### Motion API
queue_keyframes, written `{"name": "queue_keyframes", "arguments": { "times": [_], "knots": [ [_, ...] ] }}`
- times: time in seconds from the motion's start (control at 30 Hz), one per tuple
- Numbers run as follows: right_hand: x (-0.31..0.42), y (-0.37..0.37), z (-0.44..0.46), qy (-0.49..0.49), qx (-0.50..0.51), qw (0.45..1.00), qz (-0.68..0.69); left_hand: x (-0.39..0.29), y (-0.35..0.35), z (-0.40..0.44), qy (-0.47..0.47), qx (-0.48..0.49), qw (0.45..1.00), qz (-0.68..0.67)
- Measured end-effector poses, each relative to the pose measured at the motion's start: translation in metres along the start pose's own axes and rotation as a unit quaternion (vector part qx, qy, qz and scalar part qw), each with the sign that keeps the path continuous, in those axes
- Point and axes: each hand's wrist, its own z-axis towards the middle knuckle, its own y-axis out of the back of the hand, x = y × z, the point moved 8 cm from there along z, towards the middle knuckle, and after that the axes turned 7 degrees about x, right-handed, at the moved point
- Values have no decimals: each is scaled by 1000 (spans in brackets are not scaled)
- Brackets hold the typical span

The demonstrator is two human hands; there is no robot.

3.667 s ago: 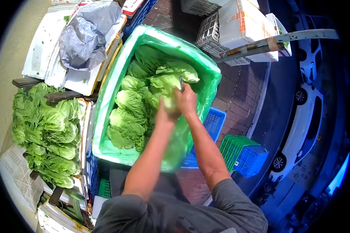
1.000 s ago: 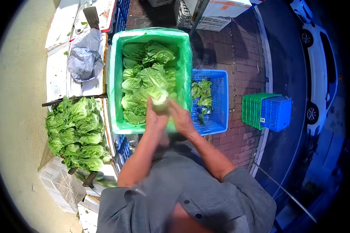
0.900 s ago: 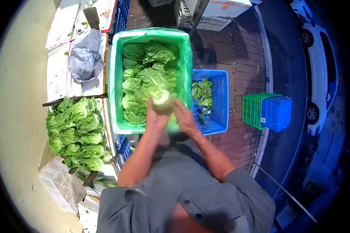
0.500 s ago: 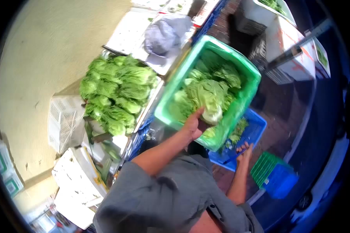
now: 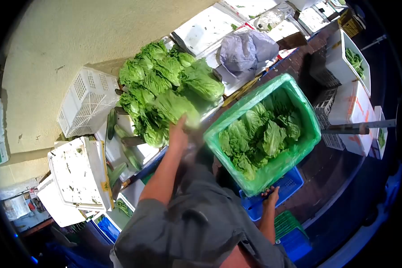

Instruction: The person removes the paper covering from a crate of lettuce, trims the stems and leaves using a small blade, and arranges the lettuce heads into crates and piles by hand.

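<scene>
My left hand (image 5: 178, 132) grips a head of green lettuce (image 5: 176, 107) by its base, at the near edge of a pile of lettuce heads (image 5: 154, 73). The held head is slightly blurred and overlaps the pile. To the right stands a deep box lined with green plastic (image 5: 306, 149), with several lettuce heads (image 5: 272, 136) inside. My right hand (image 5: 270, 195) is closed beside that box's lower corner, over a blue crate (image 5: 286, 187). A thin dark shape extends left from its fingers, but I cannot tell what it is.
A white plastic crate (image 5: 87, 100) leans against the wall, near long green gourds (image 5: 127, 147) and stacked foam boxes (image 5: 78, 172). A grey-purple bag (image 5: 245, 51) lies behind. White boxes (image 5: 350, 109), a metal bar (image 5: 366, 126) and a green basket (image 5: 288, 225) are right.
My left hand has moved left from the lined box to the lettuce pile. A lettuce head it held over the box is out of the hand, and it now holds one at the pile.
</scene>
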Motion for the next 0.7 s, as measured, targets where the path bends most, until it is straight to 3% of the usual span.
{"name": "queue_keyframes", "arguments": {
  "times": [0.13, 0.27, 0.3, 0.4, 0.43, 0.53, 0.57, 0.6, 0.67, 0.7],
  "knots": [
    [4, -24, -4, -8, -17, 1000, -11, -13, -13, 44, -37, 12, 998, 48],
    [11, -27, -5, 28, -73, 996, -30, 18, 2, 95, 72, -59, 980, 176],
    [18, -27, -11, 56, -89, 993, -45, 24, 6, 98, 113, -85, 968, 207],
    [41, -38, -26, 139, -124, 978, -93, 20, 1, 103, 137, -20, 964, 225],
    [47, -40, -22, 167, -126, 971, -111, 4, -7, 89, 87, -51, 952, 289],
    [58, -52, -10, 217, -129, 958, -140, 3, 0, 77, 84, -95, 965, 229],
    [58, -60, 0, 229, -109, 958, -134, -3, 6, 83, 67, -36, 824, 562],
    [61, -78, 1, 225, -58, 962, -146, -1, 7, 91, 23, 39, 573, 818],
    [64, -102, -5, 179, -61, 962, -197, -11, 6, 79, -78, 39, 625, 775],
    [58, -112, 0, 174, -45, 964, -194, 2, 19, 81, -3, 53, 884, 465]
  ]
}}
